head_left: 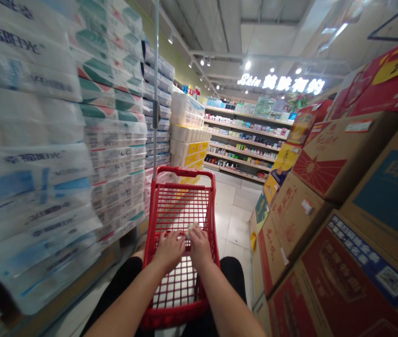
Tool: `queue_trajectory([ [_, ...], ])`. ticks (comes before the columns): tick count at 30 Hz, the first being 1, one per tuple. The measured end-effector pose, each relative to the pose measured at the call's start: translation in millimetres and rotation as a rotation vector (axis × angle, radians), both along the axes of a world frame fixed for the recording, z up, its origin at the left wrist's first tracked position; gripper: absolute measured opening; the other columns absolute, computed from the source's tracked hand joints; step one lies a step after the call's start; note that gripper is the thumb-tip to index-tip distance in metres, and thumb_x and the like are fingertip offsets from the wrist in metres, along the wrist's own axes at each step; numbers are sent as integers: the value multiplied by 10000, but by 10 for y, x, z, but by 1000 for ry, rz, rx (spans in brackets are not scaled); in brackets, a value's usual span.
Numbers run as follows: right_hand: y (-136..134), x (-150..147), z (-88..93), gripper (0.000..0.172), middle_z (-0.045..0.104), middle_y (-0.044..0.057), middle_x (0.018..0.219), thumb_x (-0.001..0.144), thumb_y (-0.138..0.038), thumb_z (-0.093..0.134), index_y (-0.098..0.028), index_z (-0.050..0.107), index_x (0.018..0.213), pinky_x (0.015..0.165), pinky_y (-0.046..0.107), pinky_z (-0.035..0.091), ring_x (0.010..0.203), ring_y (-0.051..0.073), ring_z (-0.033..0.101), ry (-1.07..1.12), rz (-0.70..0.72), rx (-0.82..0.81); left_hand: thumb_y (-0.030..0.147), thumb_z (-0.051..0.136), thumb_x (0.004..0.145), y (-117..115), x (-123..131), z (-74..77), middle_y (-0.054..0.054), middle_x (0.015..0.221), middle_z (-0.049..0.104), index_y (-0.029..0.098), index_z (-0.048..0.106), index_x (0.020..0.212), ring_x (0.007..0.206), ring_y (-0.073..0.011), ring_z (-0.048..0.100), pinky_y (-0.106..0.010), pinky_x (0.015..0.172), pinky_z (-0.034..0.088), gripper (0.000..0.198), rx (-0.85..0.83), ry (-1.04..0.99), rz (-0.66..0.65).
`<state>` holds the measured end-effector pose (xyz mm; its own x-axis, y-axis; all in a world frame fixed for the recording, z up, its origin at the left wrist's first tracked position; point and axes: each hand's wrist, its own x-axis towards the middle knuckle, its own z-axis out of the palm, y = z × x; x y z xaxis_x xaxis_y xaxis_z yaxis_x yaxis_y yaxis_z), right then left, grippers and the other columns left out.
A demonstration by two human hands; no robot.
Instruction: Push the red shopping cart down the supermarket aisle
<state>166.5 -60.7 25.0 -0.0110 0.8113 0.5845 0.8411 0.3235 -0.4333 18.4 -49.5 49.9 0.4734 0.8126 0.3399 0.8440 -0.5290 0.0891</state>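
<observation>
A red plastic shopping basket cart (184,188) with grid sides stands in front of me, between my knees. Over its open top my two hands are close together. My right hand (199,243) is closed, with a small crumpled whitish thing (193,228) at its fingertips, perhaps a tissue or wipe. Beside it, my left hand (170,250) has its fingers curled in toward the same spot; what they grip, if anything, is hidden. Through the mesh the pale floor shows below.
Tall stacks of wrapped tissue packs (111,126) line the left. Cardboard boxes (311,159) are piled on the right. A tiled aisle (232,224) runs ahead to shelves of small goods (242,135) under a lit sign (283,84). A thin metal pole (155,84) rises at the cart's far left.
</observation>
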Motion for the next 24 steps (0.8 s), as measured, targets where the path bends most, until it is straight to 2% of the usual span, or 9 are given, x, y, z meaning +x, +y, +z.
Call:
queue_trajectory([
  [2, 12, 13, 2, 427, 563, 152, 1339, 844, -40, 452, -157, 646, 1206, 1010, 417, 436, 1220, 258, 501, 48, -137, -21, 292, 309, 948, 3, 4, -9, -110, 1354, 575, 237, 642, 1194, 1279, -280, 472, -565, 1078, 260, 418, -10, -2, 7],
  [4, 13, 14, 1, 440, 556, 151, 1347, 842, -32, 445, -163, 642, 1213, 1009, 427, 435, 1223, 259, 500, 59, -162, -18, 298, 303, 950, 6, 6, -13, -109, 1359, 572, 239, 637, 1206, 1284, -281, 468, -568, 1079, 258, 425, -18, 1, 12],
  [7, -4, -6, -4, 402, 604, 86, 1298, 837, -76, 514, -218, 663, 1182, 1037, 419, 415, 1232, 254, 489, -11, 27, 15, 286, 308, 947, 9, 3, -13, -109, 1351, 578, 230, 640, 1196, 1277, -280, 473, -569, 1078, 258, 418, -10, 16, 7],
  [9, -8, -12, -6, 371, 618, 64, 1280, 840, -97, 535, -232, 676, 1156, 1038, 400, 415, 1230, 247, 488, -39, 88, 25, 278, 312, 945, 12, 2, -13, -109, 1345, 581, 225, 642, 1188, 1271, -278, 478, -567, 1076, 260, 413, 0, 20, 2],
  [14, 35, 13, -12, 348, 589, 140, 1304, 858, -90, 501, -178, 675, 1145, 977, 423, 449, 1219, 280, 498, 4, -184, -24, 297, 311, 950, 12, 8, -12, -103, 1364, 569, 246, 633, 1211, 1285, -279, 469, -563, 1075, 265, 418, -8, 13, 9],
  [16, 40, 9, -18, 336, 597, 133, 1292, 856, -121, 535, -184, 669, 1157, 991, 425, 440, 1213, 281, 500, -39, -128, -9, 295, 314, 949, 6, 6, -2, -107, 1366, 567, 242, 631, 1216, 1284, -280, 469, -562, 1074, 268, 417, -6, 20, 11],
  [20, 16, -10, -13, 336, 630, 73, 1248, 844, -172, 581, -219, 665, 1166, 1030, 389, 416, 1202, 251, 499, -116, 115, 52, 266, 319, 942, -11, 3, 25, -113, 1349, 580, 225, 652, 1174, 1263, -281, 487, -565, 1064, 281, 408, 6, 27, 4],
  [22, 9, 1, 1, 357, 616, 82, 1273, 851, -124, 533, -205, 658, 1176, 1022, 386, 416, 1208, 247, 492, -69, 32, 36, 271, 326, 943, -14, 7, 30, -113, 1350, 579, 230, 650, 1180, 1264, -280, 486, -560, 1067, 279, 404, 7, 26, 3],
  [24, 8, 19, 14, 408, 585, 117, 1311, 842, -60, 477, -177, 642, 1196, 998, 394, 424, 1208, 254, 492, 2, -148, -8, 288, 331, 946, -12, 13, 26, -110, 1357, 575, 240, 642, 1200, 1272, -280, 480, -554, 1073, 273, 404, 4, 23, 6],
])
